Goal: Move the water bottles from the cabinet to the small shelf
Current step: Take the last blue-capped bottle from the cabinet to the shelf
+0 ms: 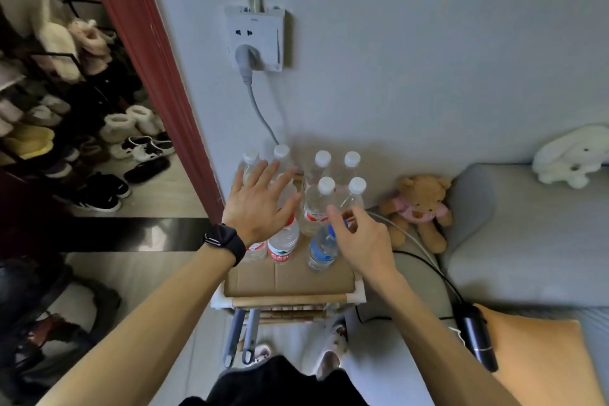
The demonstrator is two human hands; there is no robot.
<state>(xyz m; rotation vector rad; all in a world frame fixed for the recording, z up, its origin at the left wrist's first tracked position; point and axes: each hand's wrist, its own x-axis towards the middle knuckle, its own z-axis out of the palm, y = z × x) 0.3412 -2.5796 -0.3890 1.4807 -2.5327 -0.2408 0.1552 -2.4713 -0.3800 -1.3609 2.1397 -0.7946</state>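
Blue-capped bottle (321,250): upright just below the centre of the frame, on the cardboard sheet (296,278) that tops the small shelf (290,299).
Right hand (361,237): over that bottle's cap, forefinger stretched forward and the other fingers loosely bent; I cannot tell whether it pinches the cap or only hovers there.
Left hand (260,204): fingers straight and spread wide, holding nothing, palm down above the left-hand bottles; a black watch (227,241) sits on the wrist.
Red-labelled bottle (283,245): upright just left of the blue-capped one, partly under the left hand, with another at its left edge mostly hidden by the wrist.
White-capped bottles (326,186): four in a close square further up the frame, toward the wall; two more caps show above the left fingertips.
Wall socket (255,39): upper middle, with a grey plug and a cable running down toward the bottles.
Teddy bear (418,204): right of the shelf, against a grey cushion (527,241).
Shoe rack (49,109): left edge of the frame, past a red door frame.
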